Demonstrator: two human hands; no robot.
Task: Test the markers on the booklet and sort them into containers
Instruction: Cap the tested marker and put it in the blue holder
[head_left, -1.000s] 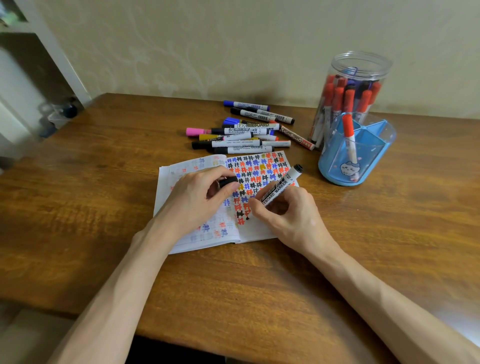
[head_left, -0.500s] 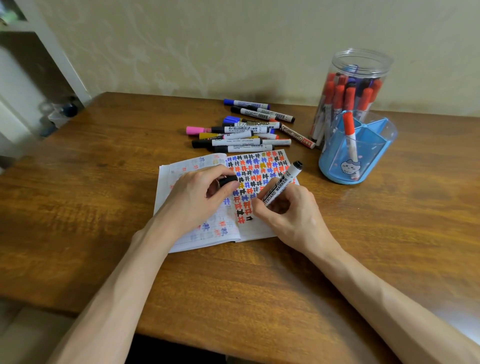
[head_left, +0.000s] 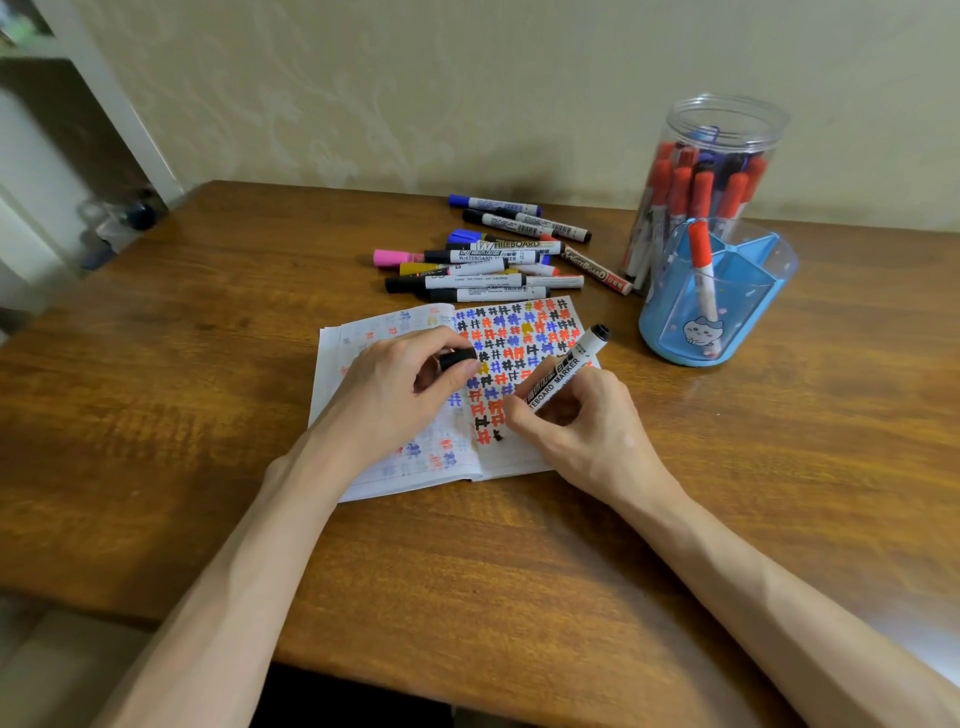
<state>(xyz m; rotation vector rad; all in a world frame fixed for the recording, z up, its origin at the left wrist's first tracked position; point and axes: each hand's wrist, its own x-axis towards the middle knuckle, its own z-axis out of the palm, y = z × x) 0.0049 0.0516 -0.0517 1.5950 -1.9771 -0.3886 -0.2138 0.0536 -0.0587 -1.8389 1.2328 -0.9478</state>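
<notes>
An open booklet (head_left: 514, 457) lies on the wooden table, its right page covered with coloured hash marks. My right hand (head_left: 587, 431) grips a black whiteboard marker (head_left: 563, 371), tip down on the page beside a fresh black mark. My left hand (head_left: 395, 395) rests on the left page and pinches the marker's black cap (head_left: 457, 358). Several loose markers (head_left: 488, 260) lie in a heap behind the booklet. A clear jar (head_left: 701, 182) at the back right holds several markers, mostly red-capped. In front of it, a blue divided holder (head_left: 727, 322) holds one red-capped marker.
The table's front edge runs below my forearms. A wall stands close behind the table. A white door frame (head_left: 109, 98) and some blurred items on the floor sit at the far left.
The marker tip has drawn more of the black mark at the bottom of the hash column. My left hand still pinches the cap in the same place.
</notes>
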